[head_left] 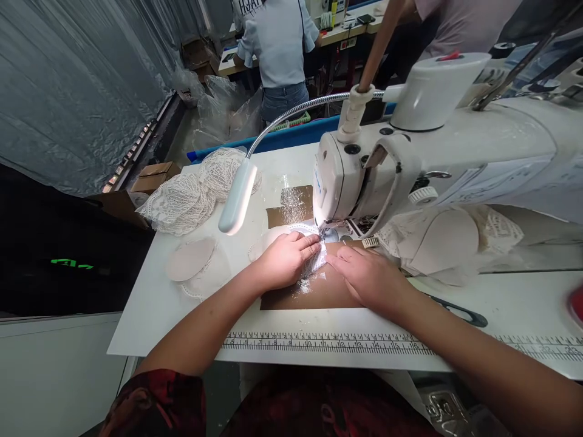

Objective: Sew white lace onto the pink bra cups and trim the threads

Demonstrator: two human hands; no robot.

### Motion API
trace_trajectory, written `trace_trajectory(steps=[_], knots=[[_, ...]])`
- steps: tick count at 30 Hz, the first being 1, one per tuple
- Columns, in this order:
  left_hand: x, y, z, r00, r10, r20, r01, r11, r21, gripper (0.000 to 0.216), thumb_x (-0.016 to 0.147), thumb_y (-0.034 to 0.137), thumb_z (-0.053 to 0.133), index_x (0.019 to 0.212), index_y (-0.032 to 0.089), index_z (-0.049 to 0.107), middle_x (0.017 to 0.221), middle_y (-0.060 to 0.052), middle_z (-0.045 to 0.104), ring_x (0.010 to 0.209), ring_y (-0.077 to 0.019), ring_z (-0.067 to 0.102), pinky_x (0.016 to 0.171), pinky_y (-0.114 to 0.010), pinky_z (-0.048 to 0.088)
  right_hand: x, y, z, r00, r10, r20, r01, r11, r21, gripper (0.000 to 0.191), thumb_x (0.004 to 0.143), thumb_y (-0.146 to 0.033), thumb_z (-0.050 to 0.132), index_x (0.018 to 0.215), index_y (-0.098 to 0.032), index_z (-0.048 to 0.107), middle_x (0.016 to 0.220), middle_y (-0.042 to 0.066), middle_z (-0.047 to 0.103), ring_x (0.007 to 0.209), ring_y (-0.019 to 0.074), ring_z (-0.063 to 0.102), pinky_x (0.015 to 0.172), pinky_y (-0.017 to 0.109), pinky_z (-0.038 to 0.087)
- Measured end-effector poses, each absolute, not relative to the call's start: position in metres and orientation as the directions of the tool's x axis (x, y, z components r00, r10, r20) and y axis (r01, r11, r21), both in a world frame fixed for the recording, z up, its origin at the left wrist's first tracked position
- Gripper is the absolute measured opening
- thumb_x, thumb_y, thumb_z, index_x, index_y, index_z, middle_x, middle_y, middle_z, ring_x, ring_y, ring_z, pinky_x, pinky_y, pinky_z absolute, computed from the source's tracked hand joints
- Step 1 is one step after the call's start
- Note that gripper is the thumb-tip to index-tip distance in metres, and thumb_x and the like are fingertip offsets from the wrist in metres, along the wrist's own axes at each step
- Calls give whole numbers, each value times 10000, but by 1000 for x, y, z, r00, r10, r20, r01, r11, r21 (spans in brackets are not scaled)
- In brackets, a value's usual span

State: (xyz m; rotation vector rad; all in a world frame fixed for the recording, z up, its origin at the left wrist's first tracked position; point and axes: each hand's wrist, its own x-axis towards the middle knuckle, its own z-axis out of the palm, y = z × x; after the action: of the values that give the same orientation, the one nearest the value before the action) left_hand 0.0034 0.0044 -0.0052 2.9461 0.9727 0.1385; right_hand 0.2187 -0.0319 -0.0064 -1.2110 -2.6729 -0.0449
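A white lace piece (315, 262) lies under the needle area of a white sewing machine (339, 176), brightly lit. My left hand (285, 258) rests flat on this lace from the left, its fingers stretched towards the presser foot and not gripping. To the right of the needle, my right hand (371, 276) has its thumb and forefinger closed at the lace's right edge; the fingertips are partly hidden. Brown tape-like sheeting (296, 298) covers the machine bed beneath both hands. The needle itself is hard to make out.
Lace pieces (180, 203) are heaped at the back left, with round pale pads (190, 260) nearer. A lamp (238, 197) hangs over the table. More lace and pads (450, 240) lie under the machine arm, near dark thread snips (464, 312). A ruler strip (319, 344) runs along the front.
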Motion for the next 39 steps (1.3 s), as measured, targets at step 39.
trace_trajectory(steps=[39], knots=[[5, 8, -4, 654, 723, 221, 574, -665, 477, 224, 932, 280, 431, 862, 161, 608, 844, -56, 626, 784, -167, 555, 725, -291, 422, 217, -31, -17, -631, 715, 301, 734, 676, -68, 331, 811, -64, 440, 1009, -153, 690, 749, 42, 600, 640, 156, 477, 580, 295, 306]])
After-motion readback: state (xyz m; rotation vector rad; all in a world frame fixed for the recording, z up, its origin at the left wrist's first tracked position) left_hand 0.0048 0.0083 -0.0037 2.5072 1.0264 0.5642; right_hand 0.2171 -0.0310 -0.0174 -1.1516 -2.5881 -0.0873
